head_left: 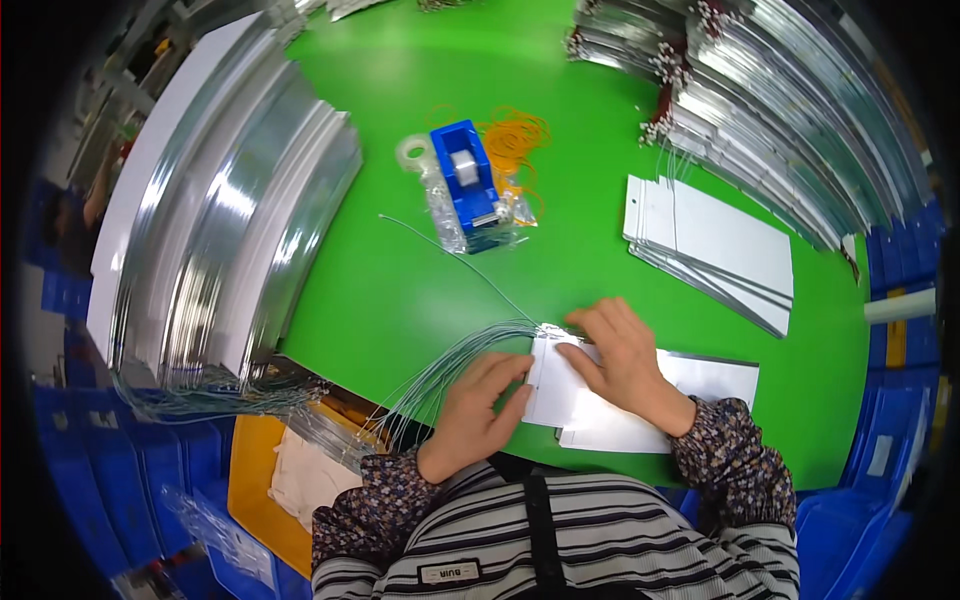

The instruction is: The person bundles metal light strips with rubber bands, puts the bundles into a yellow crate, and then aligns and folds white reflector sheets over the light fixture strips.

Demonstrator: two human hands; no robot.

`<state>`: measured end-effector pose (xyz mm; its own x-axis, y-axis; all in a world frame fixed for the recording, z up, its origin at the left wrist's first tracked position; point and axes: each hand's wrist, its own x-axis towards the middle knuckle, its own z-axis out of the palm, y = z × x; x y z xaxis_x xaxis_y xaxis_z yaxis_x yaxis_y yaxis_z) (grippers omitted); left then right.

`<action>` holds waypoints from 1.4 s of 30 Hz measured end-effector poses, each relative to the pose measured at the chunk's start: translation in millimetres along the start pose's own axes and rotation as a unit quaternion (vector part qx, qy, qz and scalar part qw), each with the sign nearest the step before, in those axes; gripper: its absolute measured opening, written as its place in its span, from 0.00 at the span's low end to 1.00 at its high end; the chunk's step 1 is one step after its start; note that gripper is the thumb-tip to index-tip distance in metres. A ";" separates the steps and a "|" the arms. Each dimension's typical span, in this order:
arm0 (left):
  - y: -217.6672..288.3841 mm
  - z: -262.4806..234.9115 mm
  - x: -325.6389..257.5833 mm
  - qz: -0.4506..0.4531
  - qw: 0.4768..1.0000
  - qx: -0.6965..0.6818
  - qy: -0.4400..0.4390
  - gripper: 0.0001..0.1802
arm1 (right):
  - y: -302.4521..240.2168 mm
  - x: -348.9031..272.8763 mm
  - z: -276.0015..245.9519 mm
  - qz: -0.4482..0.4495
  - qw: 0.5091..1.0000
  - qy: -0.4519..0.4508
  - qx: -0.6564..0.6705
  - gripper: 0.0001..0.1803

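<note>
My left hand point(478, 408) pinches the left edge of a small stack of white paper tags point(610, 400) lying on the green table point(400, 290). My right hand point(618, 352) rests on top of the stack, its fingers at the tags' upper left corner, where a bundle of thin grey strings point(450, 360) meets the tags. The strings fan out to the left and down past the table's front edge. One single string point(470, 268) runs up toward the tape dispenser.
A blue tape dispenser point(466, 183) stands mid-table beside a clear tape roll point(412, 152) and orange rubber bands point(513, 135). More white tags point(712, 248) lie at right. Big shiny silver stacks point(230, 210) fill the left, others point(800, 110) the far right. A yellow crate point(258, 480) sits below.
</note>
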<state>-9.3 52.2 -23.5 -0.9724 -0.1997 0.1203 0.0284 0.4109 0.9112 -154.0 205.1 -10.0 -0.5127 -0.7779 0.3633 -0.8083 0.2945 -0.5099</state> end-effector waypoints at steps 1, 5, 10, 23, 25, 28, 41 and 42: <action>3.0 6.4 4.1 0.031 0.998 0.045 0.006 0.18 | 1.7 -2.1 3.0 0.010 1.000 0.001 -0.001 0.12; 4.0 18.1 6.6 0.048 0.994 0.090 0.036 0.19 | 6.9 -9.2 6.2 -0.036 0.999 -0.005 0.002 0.08; 9.6 22.7 12.0 0.023 0.996 0.078 0.020 0.22 | 10.2 -11.1 6.2 -0.043 0.998 0.012 0.038 0.06; 19.9 13.5 11.4 -0.193 0.909 -0.367 0.039 0.10 | -8.4 -8.3 -2.3 -0.066 0.996 0.047 0.047 0.10; 19.1 18.2 11.5 -0.161 0.938 -0.294 0.089 0.09 | -22.5 -8.9 -6.6 -0.068 0.996 0.020 0.049 0.12; 16.0 16.9 0.3 -0.128 0.965 -0.214 0.086 0.10 | -39.9 -10.3 0.1 -0.066 0.996 -0.015 0.062 0.16; -10.8 -15.6 -41.6 -0.165 0.902 -0.393 -0.073 0.11 | -64.6 18.8 -6.5 -0.137 0.959 -0.229 0.099 0.08; -13.0 -17.4 -44.5 -0.192 0.899 -0.385 -0.084 0.10 | -60.1 10.9 -13.2 -0.092 0.958 -0.240 0.130 0.06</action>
<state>37.6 40.2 -33.8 -0.9639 -0.0318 -0.2643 -0.2287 -0.4092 0.8833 -114.8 186.2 34.9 -0.1259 -0.9873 0.0968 -0.7407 0.0286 -0.6712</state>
